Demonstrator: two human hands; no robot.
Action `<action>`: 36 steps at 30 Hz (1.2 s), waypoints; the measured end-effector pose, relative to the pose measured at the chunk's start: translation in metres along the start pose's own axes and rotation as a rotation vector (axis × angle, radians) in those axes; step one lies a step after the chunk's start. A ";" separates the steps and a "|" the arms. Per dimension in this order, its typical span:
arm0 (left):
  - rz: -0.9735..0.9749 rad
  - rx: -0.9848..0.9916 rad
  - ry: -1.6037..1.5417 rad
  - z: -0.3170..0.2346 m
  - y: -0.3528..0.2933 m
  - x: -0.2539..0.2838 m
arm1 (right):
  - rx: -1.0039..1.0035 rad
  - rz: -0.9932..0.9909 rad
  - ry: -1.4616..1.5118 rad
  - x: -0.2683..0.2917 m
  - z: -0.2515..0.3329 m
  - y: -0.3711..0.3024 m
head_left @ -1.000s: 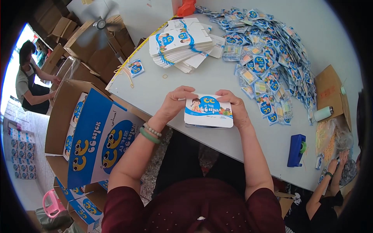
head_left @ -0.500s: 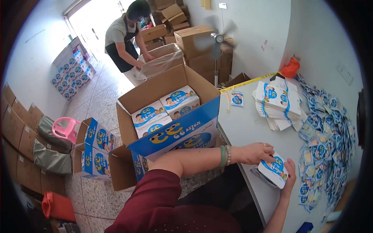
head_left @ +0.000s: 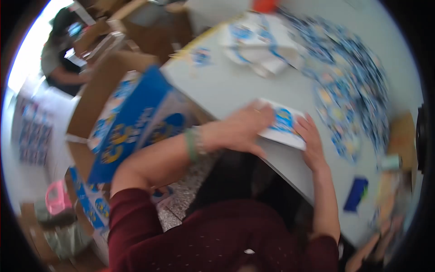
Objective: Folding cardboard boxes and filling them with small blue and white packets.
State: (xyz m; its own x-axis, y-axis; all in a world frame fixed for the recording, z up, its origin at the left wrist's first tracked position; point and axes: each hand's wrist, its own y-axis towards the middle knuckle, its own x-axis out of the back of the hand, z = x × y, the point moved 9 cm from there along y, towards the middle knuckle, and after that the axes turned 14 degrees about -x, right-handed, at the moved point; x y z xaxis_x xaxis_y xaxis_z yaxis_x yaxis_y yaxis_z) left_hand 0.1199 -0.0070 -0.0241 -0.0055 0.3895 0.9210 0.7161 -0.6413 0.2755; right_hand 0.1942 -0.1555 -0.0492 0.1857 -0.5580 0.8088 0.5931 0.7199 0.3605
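Observation:
A small white carton (head_left: 284,121) with blue and yellow print lies at the near edge of the table, between my hands. My left hand (head_left: 244,129) reaches over its left end, fingers stretched out and thumb spread apart; motion smears it. Around the right end of the carton my right hand (head_left: 311,140) is closed, fingers along its top. A green bangle (head_left: 191,144) and a beaded bracelet circle my left wrist. Farther back on the table is a stack of flat white cartons (head_left: 258,41) with blue bands.
A large open blue-and-brown box (head_left: 131,122) stands left of the table, with cartons inside. Many small blue sachets (head_left: 349,86) heap along the table's right side. A dark blue object (head_left: 356,194) lies near right. Another person (head_left: 63,54) bends at far left; another person's arm shows lower right.
The view has swung right and blurred. The carton, tilted in my hands before, now lies flatter at the table edge. My left hand has spread its fingers over the carton's left end.

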 end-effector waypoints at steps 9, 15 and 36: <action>-0.118 0.026 0.196 -0.015 0.026 -0.017 | -0.087 0.209 -0.056 0.020 0.009 -0.012; -0.243 -0.013 0.255 -0.024 0.009 -0.019 | -0.124 0.188 -0.297 0.010 0.066 -0.001; -0.261 -0.010 0.407 -0.026 0.020 -0.034 | -0.108 0.070 -0.381 -0.014 0.050 -0.004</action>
State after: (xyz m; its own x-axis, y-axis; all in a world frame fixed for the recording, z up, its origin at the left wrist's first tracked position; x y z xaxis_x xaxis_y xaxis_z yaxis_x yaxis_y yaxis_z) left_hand 0.1162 -0.0506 -0.0424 -0.4585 0.2490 0.8531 0.6478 -0.5635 0.5127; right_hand 0.1504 -0.1299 -0.0382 -0.0627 -0.3018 0.9513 0.6724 0.6916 0.2637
